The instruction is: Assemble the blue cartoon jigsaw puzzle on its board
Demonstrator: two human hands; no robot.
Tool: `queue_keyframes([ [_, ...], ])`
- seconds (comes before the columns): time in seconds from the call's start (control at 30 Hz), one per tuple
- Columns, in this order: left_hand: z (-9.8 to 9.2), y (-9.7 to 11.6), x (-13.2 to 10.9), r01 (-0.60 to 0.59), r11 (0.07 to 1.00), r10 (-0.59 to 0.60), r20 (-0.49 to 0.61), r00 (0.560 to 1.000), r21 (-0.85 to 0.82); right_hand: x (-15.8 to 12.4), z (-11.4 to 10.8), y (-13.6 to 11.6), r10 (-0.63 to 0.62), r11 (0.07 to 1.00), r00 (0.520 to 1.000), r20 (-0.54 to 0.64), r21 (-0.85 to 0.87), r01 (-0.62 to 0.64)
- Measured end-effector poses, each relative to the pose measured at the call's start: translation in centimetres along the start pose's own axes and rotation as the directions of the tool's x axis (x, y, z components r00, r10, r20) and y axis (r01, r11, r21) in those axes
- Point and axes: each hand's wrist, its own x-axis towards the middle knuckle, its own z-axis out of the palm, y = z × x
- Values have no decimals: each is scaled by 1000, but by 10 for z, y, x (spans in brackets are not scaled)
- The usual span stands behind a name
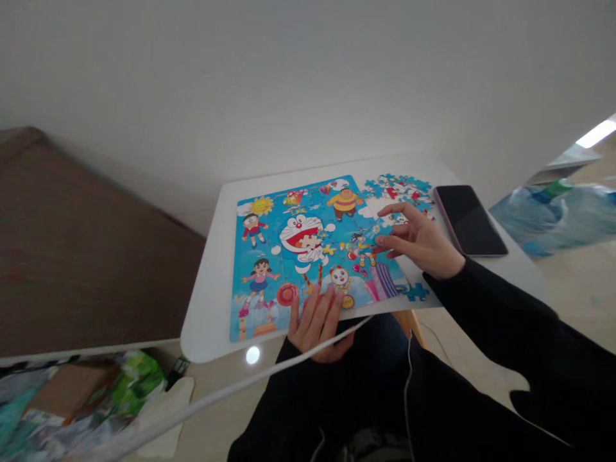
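Both forearms reach forward in black sleeves, the right one (491, 301) coming in low from the side and the left one (267, 401) rising from close to the body. The right hand (416, 240) is open, palm down, with the wrist bent and the fingers (397, 210) lying nearly straight and slightly spread. They rest over the right part of a Doraemon jigsaw puzzle (308, 256), close to where the picture breaks off. The left hand (317, 324) is also open, its fingers (330, 301) pointing away from the body and spread over the puzzle's near edge. Neither hand shows a gripped piece, though anything small under the right fingers would be hidden.

The assembled puzzle lies flat on a white bench (212, 327), between the hands and reaching beyond the left one. A pale, piece-shaped patch (308, 242) sits on the cartoon's open mouth. Just beyond the right fingertips is a heap of loose puzzle pieces (397, 191), and a single blue piece (418, 292) lies just below the right palm, at the puzzle's edge.

Past the right hand, a dark smartphone (469, 220) with a mauve edge lies on the bench, beside the loose pieces. A white cable (240, 378) runs diagonally just below the left hand. No brand or label can be read on anything here.
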Motion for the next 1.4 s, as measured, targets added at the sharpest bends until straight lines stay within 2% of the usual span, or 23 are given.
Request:
queue_keyframes([
  [0.13,-3,-4,-1,-39,999,38,62,997,11,-7,11,6,-111,987,993,28,-111,113],
  [0.27,-4,-5,-9,0,1000,0,76,997,10,-5,10,7,-174,953,984,22,-247,174],
  [0.43,-3,-2,-11,40,999,-40,53,998,11,3,1,-5,-181,927,983,-8,-336,168],
  [0.6,-1,0,-10,60,998,-60,22,998,11,11,-19,-15,-201,893,980,1,-410,183],
  [0.77,-1,-1,-9,56,998,-55,26,998,-9,22,-34,-12,-171,863,983,71,-470,185],
  [0.93,-2,-3,-7,49,999,-48,25,999,-18,42,-33,-2,-124,850,973,196,-485,206],
  [1.03,-3,-5,-7,36,999,-36,29,999,-10,56,-36,3,-122,790,971,207,-572,221],
  [1.13,-2,-8,-8,20,1000,-20,41,999,9,65,-48,8,-127,684,971,204,-691,235],
  [1.23,1,-10,-10,10,1000,-10,12,1000,17,62,-62,13,-91,592,974,209,-775,221],
  [1.4,6,-11,-12,-7,999,8,-35,999,39,49,-77,14,-22,511,978,207,-838,189],
])
